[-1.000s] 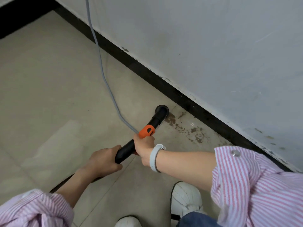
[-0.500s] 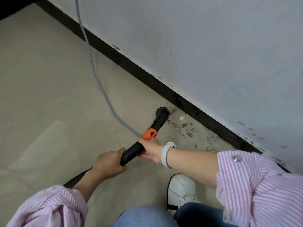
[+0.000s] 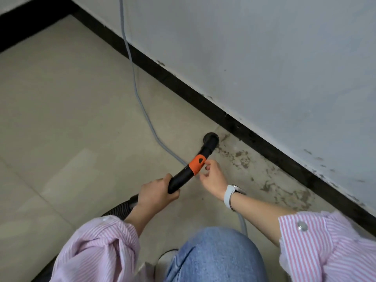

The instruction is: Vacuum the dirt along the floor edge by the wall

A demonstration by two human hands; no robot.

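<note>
A black vacuum nozzle (image 3: 209, 142) with an orange band (image 3: 197, 164) points at the floor close to the black skirting (image 3: 254, 137). Its round mouth sits at the left end of a strip of brown dirt (image 3: 242, 159) that runs along the wall's foot. My left hand (image 3: 156, 193) grips the black tube just above the ribbed hose (image 3: 120, 208). My right hand (image 3: 213, 179) is beside the orange band, fingers loosely curled, fingertips at the band's edge; it does not wrap the tube.
A grey cable (image 3: 138, 98) hangs down the white wall (image 3: 264, 47), crosses the beige tiles (image 3: 61, 108) and passes under the nozzle toward my knee (image 3: 215, 255). More dirt patches (image 3: 293, 194) lie further right along the skirting.
My right hand has let go of the tube and now hovers at the orange band. The view shifted and my knee has come into frame. The nozzle stays at the dirt's left end.
</note>
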